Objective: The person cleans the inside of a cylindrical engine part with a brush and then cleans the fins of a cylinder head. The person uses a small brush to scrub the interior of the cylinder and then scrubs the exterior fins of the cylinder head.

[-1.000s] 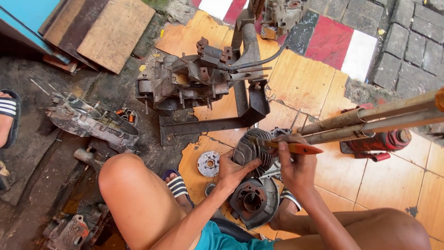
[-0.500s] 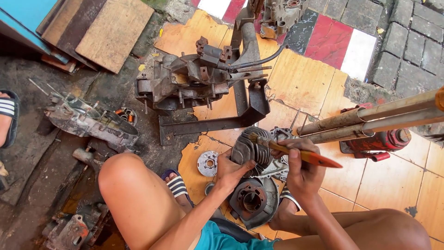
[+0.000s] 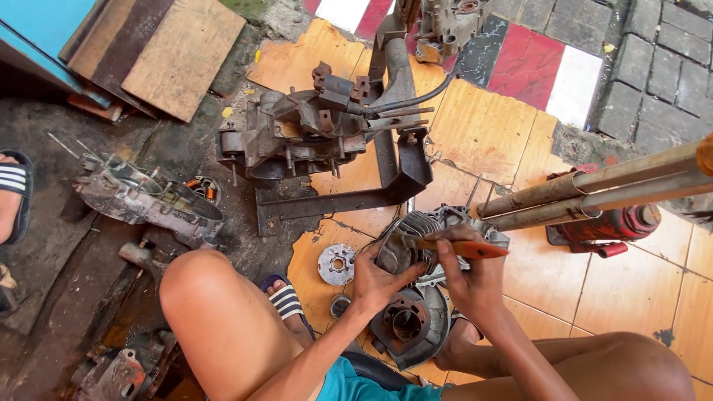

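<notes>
Orange tiled floor (image 3: 631, 297); right hand (image 3: 468, 278) grips screwdriver (image 3: 460, 246), left hand (image 3: 379, 278) seemingly clasps engine (image 3: 416, 297).

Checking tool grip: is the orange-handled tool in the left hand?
No, the right hand grips the orange-handled tool; the left hand steadies the finned cylinder.

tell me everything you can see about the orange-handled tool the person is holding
The orange-handled tool looks like a screwdriver: a smooth orange plastic-looking grip with a dark, thin metal shaft. It lies nearly level, handle end pointing right, shaft pointing left toward the grey finned engine cylinder. The right hand wraps its fingers over the handle from above, hiding its middle. The tip reaches the cylinder's fins near the left hand, which steadies that cylinder; whether the tip touches metal cannot be told. It is held above the orange tiled floor.
</notes>
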